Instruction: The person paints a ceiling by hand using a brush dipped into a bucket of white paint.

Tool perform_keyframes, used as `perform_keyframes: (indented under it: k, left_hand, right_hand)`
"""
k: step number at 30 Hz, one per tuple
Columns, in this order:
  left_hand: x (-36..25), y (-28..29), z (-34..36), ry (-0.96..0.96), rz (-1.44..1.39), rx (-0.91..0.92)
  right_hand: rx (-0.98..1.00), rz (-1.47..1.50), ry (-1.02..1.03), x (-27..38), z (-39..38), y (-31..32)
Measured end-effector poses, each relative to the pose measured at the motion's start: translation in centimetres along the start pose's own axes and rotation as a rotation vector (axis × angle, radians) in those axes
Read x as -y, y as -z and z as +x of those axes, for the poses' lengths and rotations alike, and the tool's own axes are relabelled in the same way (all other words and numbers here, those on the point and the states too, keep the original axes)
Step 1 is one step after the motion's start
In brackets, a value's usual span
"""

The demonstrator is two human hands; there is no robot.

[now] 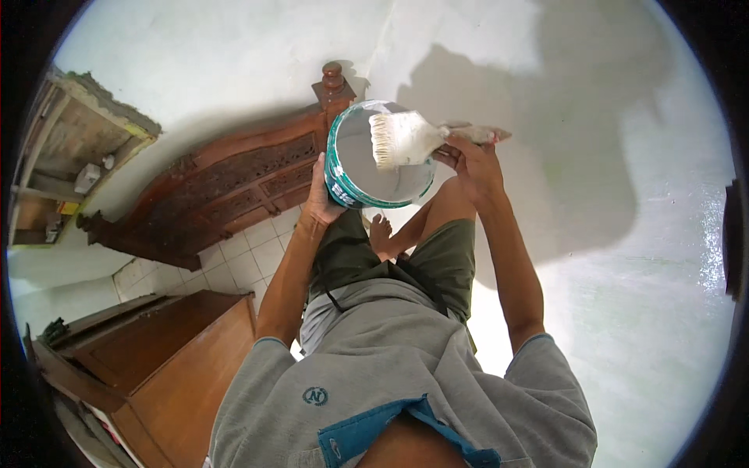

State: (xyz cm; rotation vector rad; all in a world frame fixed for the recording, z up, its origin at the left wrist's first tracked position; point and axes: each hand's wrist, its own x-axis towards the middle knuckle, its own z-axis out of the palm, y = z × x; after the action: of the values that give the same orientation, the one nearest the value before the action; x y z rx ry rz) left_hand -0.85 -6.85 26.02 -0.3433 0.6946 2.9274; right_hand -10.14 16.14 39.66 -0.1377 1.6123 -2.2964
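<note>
My left hand (321,196) grips the near left side of a green paint bucket (337,166), fingers closed around its wall. White paint coats the inside of the bucket, and smears run along its rim. In my right hand (477,168) is a wide paintbrush (413,139), gripped by its paint-smeared handle. The brush lies roughly level over the bucket's mouth, bristles pointing left and whitened with paint. Part of the bucket's inside is hidden behind the brush head.
A carved wooden headboard (234,175) stands against the white wall (257,47) at left. Below it are floor tiles (242,257) and a brown wooden cabinet (187,351). A wall recess with shelves (58,183) is at far left. My bare foot (380,234) shows beneath the bucket.
</note>
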Motion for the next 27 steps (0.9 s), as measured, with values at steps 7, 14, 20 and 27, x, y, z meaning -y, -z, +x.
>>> perform_keyframes:
  k: [7,14,20,27]
  left_hand:
    - [1.3,-4.8,1.6,-0.002,-0.052,0.118]
    - [2.7,-6.3,5.6,0.018,-0.007,0.237]
    - [1.3,-9.0,6.8,0.08,0.004,0.285]
    - [1.8,-4.4,4.5,-0.103,0.074,0.252]
  right_hand:
    - [-0.113,0.213,0.047,0.4,-1.7,3.7]
    - [-0.135,0.153,0.3,5.6,-1.5,4.9]
    - [-0.319,-0.103,0.714,17.0,2.7,4.4]
    - [-0.959,-1.298,1.243,32.4,9.7,6.3]
